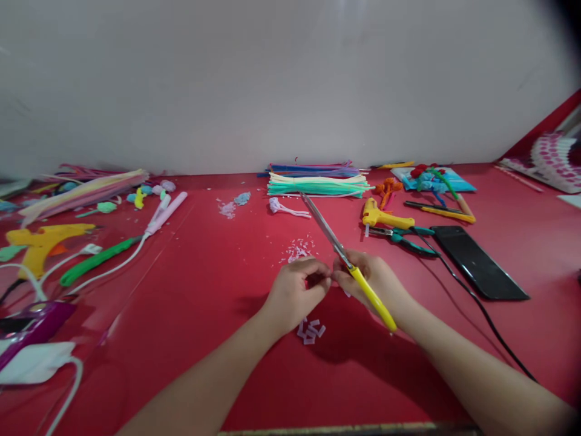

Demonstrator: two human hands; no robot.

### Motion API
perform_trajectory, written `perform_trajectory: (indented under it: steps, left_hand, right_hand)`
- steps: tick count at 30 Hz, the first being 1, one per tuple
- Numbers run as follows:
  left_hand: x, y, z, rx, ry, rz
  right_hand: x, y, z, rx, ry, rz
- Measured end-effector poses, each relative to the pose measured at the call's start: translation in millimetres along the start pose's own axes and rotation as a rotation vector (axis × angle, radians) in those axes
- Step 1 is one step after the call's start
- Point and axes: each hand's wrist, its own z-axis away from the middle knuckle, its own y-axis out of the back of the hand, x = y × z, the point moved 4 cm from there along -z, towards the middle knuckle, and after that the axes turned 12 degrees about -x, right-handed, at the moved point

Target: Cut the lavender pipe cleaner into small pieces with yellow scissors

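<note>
My left hand (295,293) is closed in a pinch above the middle of the red table, its fingertips meeting those of my right hand. What lies between the fingertips is too small or hidden to tell. In my right hand (374,278) are scissors (367,292) with yellow handles, their blades pointing up and away to the left. Short pale lilac pieces (311,332) lie in a small heap just below my hands. Beyond the left hand, fine pale clippings (297,249) are scattered. A bent pale pink pipe cleaner bundle (288,208) rests farther back.
Pipe cleaner bundles (318,184) lie along the back wall. To the right are a yellow glue gun (385,217), teal-handled pliers (411,240) and a black phone (479,261). Another yellow glue gun (40,242), a pink corded tool (166,215) and white cables occupy the left.
</note>
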Motion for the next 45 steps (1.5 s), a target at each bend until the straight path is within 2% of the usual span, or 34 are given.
perform_trajectory:
  steps: [4,7,9,12,17,19,23,25,26,30,34,36,41,45]
  left_hand:
    - [-0.2,9.0,-1.5,0.005,0.015,-0.04]
    - [-4.0,19.5,-3.7,0.017,0.015,-0.07]
    - [-8.2,23.8,-5.5,-0.002,0.021,-0.09]
    - [-15.2,25.7,-7.4,-0.023,0.062,-0.147]
    - [-16.9,26.2,-6.1,-0.024,0.065,-0.188]
    - [-14.8,26.3,-4.2,-0.113,0.05,-0.194]
    - [-14.4,25.3,3.2,-0.423,0.073,-0.313]
    - [-15.5,25.3,6.7,-0.511,0.079,-0.392]
    - [-15.9,25.5,7.6,-0.519,0.079,-0.426]
    - [-16.0,22.4,7.0,-0.455,0.071,-0.492]
    - [-14.6,17.2,3.5,-0.358,0.084,-0.435]
    - [-14.2,15.7,1.5,-0.304,0.118,-0.306]
    - [-17.0,10.5,-3.4,-0.242,0.236,0.19]
    - [-20.5,8.3,-5.4,-0.196,0.278,0.416]
  right_hand:
    - [11.4,15.4,-4.0,0.061,-0.077,0.03]
    - [24.3,23.9,-9.2,-0.023,-0.199,0.226]
    - [29.5,25.9,-11.6,-0.081,-0.209,0.33]
    - [34.2,25.5,-12.5,-0.119,-0.206,0.368]
    - [35.0,27.8,-13.0,-0.064,-0.249,0.398]
    - [33.1,28.8,-13.5,-0.031,-0.249,0.388]
    - [28.7,26.5,-13.4,-0.013,-0.213,0.376]
    - [27.1,24.4,-12.6,-0.011,-0.205,0.396]
    - [26.3,23.4,-12.1,-0.007,-0.202,0.408]
    - [22.6,20.7,-10.3,0.011,-0.187,0.439]
    - [18.5,18.5,-8.9,0.026,-0.169,0.424]
    - [16.2,14.8,-8.0,0.014,-0.137,0.365]
    - [10.7,-1.0,-5.0,-0.1,-0.062,0.16]
    - [5.8,-4.9,-2.8,-0.101,-0.04,0.118]
